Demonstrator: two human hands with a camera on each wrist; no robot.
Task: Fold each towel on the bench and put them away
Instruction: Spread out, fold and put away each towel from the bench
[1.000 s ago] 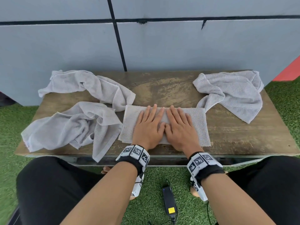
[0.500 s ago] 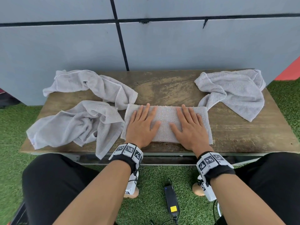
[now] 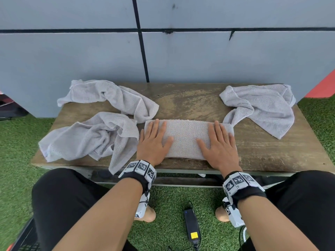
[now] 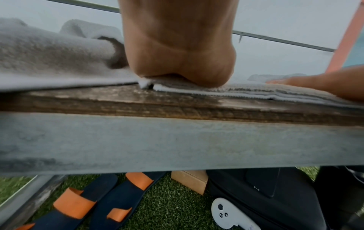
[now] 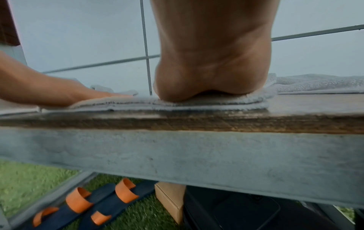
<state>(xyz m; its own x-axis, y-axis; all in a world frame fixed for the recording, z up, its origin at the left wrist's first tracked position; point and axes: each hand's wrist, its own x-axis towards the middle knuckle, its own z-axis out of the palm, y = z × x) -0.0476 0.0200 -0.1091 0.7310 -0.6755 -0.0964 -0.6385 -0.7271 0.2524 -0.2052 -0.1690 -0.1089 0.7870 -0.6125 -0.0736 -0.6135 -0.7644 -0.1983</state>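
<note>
Pressing folded towel (image 3: pixel 186 136), hands (image 3: pixel 154 142) flat, apart

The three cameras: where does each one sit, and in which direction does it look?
Head: sits above, looks down at the bench; shows left hand and right hand flat on the folded towel, with forearms and knees.
Left wrist: sits below the bench edge, looks along the left palm heel; the right hand shows too.
Right wrist: the same from the right; the left hand shows.
Both wrist views share the sandals underneath.
</note>
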